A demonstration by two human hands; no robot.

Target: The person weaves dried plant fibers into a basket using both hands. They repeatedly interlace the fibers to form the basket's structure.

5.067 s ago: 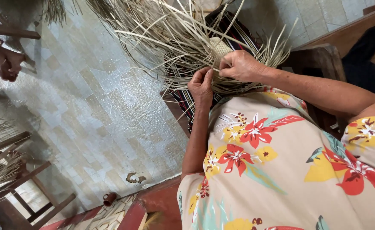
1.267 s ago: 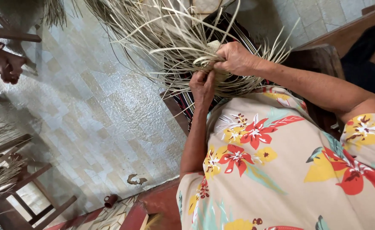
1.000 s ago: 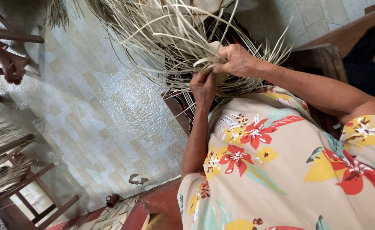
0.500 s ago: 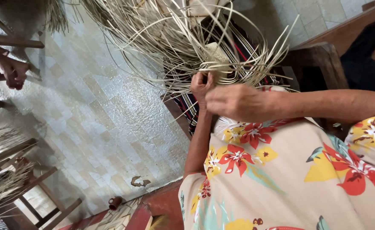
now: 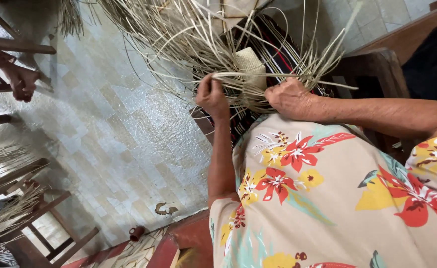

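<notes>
Head view, left hand: the left hand is raised in front of the body with its fingers curled shut around a pale straw strand, gripping it near the strand's left end
Head view, right hand: the right hand sits to the right of the left hand, closed into a loose fist over the same bundle of strands; which strand it grips cannot be told
Head view, hand spacing: the two hands are apart, with the woven piece between and just above them
Head view, strand: runs nearly level from the left hand toward the right hand, passing in front of the woven piece
Head view, woven piece: a small pale plaited panel, upright, just above the line between the hands; loose straw ends fan out from it upward and to both sides
Head view, backing: a dark striped cloth lies behind the woven piece
Head view, clothing: a floral shirt fills the lower right
Head view, surroundings: tiled floor on the left; a wooden chair frame at lower left; another person's hand at the upper left edge, well apart from the work
</notes>
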